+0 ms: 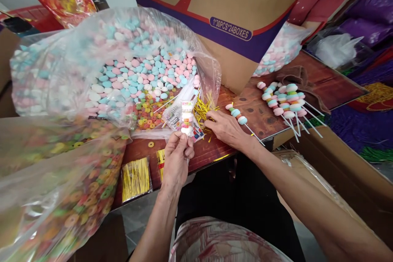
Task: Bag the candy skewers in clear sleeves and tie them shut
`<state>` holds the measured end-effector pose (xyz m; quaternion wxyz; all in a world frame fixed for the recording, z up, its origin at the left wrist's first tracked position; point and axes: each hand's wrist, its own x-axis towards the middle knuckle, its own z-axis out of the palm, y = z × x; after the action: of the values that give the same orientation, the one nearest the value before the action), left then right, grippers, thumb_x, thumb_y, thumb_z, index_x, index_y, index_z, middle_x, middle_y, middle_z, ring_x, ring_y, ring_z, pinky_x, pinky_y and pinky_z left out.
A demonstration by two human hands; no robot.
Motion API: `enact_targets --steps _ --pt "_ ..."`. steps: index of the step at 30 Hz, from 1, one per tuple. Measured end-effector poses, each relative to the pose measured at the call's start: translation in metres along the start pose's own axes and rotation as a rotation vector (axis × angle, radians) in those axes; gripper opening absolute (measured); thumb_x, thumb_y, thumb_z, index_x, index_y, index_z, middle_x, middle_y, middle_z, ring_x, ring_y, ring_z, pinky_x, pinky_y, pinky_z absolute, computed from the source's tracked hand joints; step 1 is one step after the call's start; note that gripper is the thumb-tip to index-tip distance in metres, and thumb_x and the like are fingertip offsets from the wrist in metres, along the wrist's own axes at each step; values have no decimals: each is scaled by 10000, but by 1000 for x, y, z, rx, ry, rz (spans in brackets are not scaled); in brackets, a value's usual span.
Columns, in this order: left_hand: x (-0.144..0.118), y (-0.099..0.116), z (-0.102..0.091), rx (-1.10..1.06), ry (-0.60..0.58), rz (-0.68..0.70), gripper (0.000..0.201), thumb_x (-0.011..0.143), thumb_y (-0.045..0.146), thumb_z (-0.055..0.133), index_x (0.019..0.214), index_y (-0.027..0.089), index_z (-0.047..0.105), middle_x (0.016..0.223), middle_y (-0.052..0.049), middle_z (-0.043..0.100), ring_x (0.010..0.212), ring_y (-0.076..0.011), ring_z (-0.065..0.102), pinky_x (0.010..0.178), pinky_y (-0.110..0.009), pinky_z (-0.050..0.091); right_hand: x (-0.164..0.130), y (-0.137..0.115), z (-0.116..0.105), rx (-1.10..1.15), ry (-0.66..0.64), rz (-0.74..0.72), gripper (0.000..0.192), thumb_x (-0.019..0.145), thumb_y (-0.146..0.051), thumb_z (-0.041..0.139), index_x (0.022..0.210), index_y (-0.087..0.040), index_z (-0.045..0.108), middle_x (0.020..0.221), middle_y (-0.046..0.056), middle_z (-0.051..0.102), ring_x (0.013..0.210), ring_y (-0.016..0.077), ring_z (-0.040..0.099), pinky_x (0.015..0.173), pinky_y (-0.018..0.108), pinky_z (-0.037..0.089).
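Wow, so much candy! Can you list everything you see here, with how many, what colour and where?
Clear plastic bag of round candies: one, pink, blue and white, far left.
Clear bag of ring candies: one, multicoloured, near left.
Loose gold twist ties: many, table centre.
Packets of gold twist ties: two, table's near edge.
Finished candy sticks: several, pastel, right.
Single candy stick: one, beside right hand.
Brown cardboard box: one, behind.
Wooden table: one, reddish brown.
Left hand: holds wrapped candy stick.
Right hand: on the loose ties.
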<state>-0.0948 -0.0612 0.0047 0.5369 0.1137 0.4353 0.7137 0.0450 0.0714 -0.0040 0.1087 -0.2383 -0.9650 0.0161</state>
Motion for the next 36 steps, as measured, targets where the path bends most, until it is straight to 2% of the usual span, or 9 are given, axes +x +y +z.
enact_targets --steps 5,8,11,15,21,27,30,33,36 --pt "3 -2 7 39 59 22 282 733 282 760 790 166 509 615 41 529 447 -8 231 444 -162 168 -14 6 -18 195 266 335 210 940 -106 428 885 -166 622 945 90 634 817 187 542 689 297 366" --pt "4 -9 13 115 109 71 246 760 287 707 860 191 505 609 52 532 434 -16 250 439 -160 151 -24 -19 -27 686 408 478 155 942 -190 469 853 -193 596 775 16 612 664 142 522 656 276 399" --pt "4 -16 17 186 115 130 210 781 262 651 902 225 484 605 66 528 443 -38 303 445 -160 178 -30 -55 -22 1110 336 518 141 917 -259 525 819 -201 608 721 -6 609 636 136 535 599 259 423" --pt "2 -24 20 218 60 152 147 760 199 622 843 212 502 617 59 505 508 -58 370 480 -166 253 -30 -79 -6 1221 380 636 129 878 -293 577 816 -195 633 737 6 636 683 147 580 658 275 473" --pt "-1 -30 24 221 -21 184 107 773 244 664 816 198 578 649 47 464 562 -81 357 529 -195 313 -30 -72 -4 1260 389 720 175 848 -327 606 748 -184 609 669 -4 594 617 133 535 596 263 455" --pt "-4 -36 28 322 -19 278 223 834 364 699 784 179 585 719 21 532 617 -84 411 577 -199 356 -32 -76 -7 1288 409 716 175 877 -322 563 759 -195 543 699 -13 547 633 118 485 559 232 410" --pt "-7 -34 29 216 -29 174 312 801 397 737 737 174 528 610 50 458 507 -54 304 475 -181 261 -35 -78 -3 1424 393 690 194 888 -342 566 765 -203 512 686 -28 506 588 103 437 515 220 374" --pt "-11 -25 30 22 -84 -87 378 746 394 788 726 174 481 534 83 372 436 -25 178 417 -168 147 -42 -76 -5 1602 343 643 241 889 -403 592 782 -206 504 689 -36 498 552 92 418 494 216 364" --pt "-15 -14 32 -138 -193 -350 383 704 349 821 767 172 488 510 109 283 428 -19 105 395 -151 105 -50 -67 -15 1559 269 535 234 904 -417 592 826 -209 517 733 -23 509 582 102 445 514 227 391"
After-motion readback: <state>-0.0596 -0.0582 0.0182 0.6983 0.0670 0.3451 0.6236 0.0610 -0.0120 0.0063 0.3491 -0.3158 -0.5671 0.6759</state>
